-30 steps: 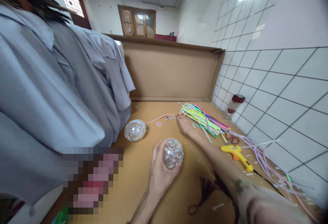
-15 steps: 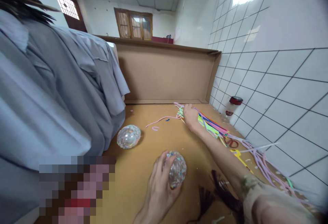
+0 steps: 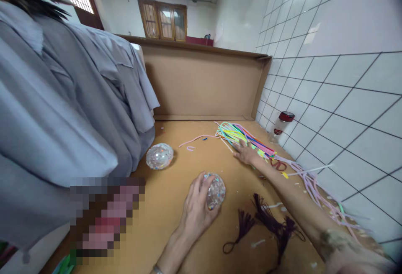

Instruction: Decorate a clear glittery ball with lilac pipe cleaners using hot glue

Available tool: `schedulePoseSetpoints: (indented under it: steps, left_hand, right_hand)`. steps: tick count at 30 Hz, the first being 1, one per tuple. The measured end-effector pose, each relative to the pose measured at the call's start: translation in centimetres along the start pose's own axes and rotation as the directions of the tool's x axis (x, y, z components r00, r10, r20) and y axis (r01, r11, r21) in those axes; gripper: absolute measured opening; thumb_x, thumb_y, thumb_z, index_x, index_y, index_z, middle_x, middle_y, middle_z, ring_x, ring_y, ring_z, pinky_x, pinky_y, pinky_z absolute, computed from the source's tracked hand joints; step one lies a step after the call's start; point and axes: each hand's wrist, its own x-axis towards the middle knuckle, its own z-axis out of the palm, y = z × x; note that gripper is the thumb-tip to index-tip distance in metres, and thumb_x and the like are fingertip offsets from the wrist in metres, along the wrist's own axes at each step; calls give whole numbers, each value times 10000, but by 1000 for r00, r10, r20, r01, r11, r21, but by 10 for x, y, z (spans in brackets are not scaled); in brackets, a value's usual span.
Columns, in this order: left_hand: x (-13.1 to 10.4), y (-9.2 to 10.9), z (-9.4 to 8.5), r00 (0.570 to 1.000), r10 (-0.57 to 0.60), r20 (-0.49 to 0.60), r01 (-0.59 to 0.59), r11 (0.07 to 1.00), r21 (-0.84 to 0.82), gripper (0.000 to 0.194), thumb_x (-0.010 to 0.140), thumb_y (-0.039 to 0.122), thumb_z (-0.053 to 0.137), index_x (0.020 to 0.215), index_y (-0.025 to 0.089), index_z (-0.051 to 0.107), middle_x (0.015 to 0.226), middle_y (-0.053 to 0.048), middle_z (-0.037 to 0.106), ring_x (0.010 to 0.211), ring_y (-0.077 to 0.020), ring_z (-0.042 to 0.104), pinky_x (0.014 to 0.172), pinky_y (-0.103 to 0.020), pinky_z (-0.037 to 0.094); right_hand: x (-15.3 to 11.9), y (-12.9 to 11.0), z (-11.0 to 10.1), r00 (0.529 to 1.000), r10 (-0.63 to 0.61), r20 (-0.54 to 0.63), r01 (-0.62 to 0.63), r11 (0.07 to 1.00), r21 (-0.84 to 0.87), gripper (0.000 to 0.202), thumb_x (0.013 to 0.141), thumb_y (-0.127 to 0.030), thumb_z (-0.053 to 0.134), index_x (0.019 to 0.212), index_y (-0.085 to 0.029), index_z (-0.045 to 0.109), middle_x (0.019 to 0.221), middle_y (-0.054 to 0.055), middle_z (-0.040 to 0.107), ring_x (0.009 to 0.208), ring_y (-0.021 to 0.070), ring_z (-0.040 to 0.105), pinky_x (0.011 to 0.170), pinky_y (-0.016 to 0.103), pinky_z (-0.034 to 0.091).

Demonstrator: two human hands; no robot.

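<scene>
The left hand (image 3: 196,205) holds the speckled ball (image 3: 216,192), a clear sphere flecked with coloured bits, low over the tabletop (image 3: 176,224). Its fingers are clamped around the near left side of the ball, thumb below; whether the ball touches the surface I cannot tell.

Beyond the speckled ball and to its right, the right hand (image 3: 246,153) lies palm down at the near edge of the bundle of fuzzy stems (image 3: 243,136), with its fingers spread apart, touching the stems. These are green, yellow, pink, blue and orange, and lie slantwise.

To the left of the speckled ball and a little beyond it sits a second clear ball (image 3: 160,156), flecked in the same way. Straight beyond the speckled ball are a loose pink stem (image 3: 197,139), a small lilac U-shaped piece (image 3: 190,148) and a tiny blue scrap (image 3: 204,139).

To the right of the speckled ball and nearer the person lie dark tassels (image 3: 246,224), one with a loop of cord. Well to its right, past the right forearm, loose lilac and pink stems (image 3: 310,186) trail along the tiled wall (image 3: 339,85). Farther off on that side are red loops (image 3: 279,165), seemingly scissor handles though partly covered, and a clear jar with a red lid (image 3: 282,125). Far beyond the speckled ball stands a cardboard panel (image 3: 204,83).
</scene>
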Motion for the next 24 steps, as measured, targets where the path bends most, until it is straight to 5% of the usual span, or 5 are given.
schedulePoseSetpoints:
  steps: [9,13,17,21,24]
  left_hand:
    - [5,-4,2,999,-44,-32,40,991,-124,752,661,111,706,1357,250,454,1463,-146,304,1353,-324,421,1086,-481,434]
    - [13,-12,5,997,-37,-63,26,986,-165,769,662,93,700,1366,273,447,1418,-121,315,1331,-307,434,1089,-483,426]
    - [24,-17,8,997,0,-80,-19,969,-246,744,711,161,715,1384,288,424,1402,-110,318,1335,-285,422,1107,-467,408]
    - [30,-21,7,997,57,-51,-67,968,-243,742,783,236,681,1444,268,345,1455,-137,290,1384,-295,355,1133,-492,360]
    - [36,-24,3,998,65,15,-59,967,-249,989,726,297,749,1516,249,155,1495,-161,289,1425,-328,283,1159,-565,282]
  right_hand:
    - [13,-13,1,991,122,-59,-122,992,-6,513,958,-251,371,1470,-256,400,1615,116,202,1426,422,199,1007,718,268]
    - [-17,-39,-14,977,-9,-211,57,973,223,569,943,-336,434,1498,-254,336,1593,133,257,1443,381,208,1078,667,239]
    - [-70,-63,1,910,-323,-261,389,444,807,787,812,-498,631,1488,-210,350,1525,143,383,1407,292,350,1139,472,308]
    - [-106,-81,23,900,-389,-198,169,-108,980,1019,613,-476,822,1471,-217,337,1487,143,427,1325,286,461,1086,442,394]
    - [-114,-87,27,934,-299,-195,96,-316,944,961,543,-386,876,1379,-235,428,1385,115,532,1209,264,562,1046,412,440]
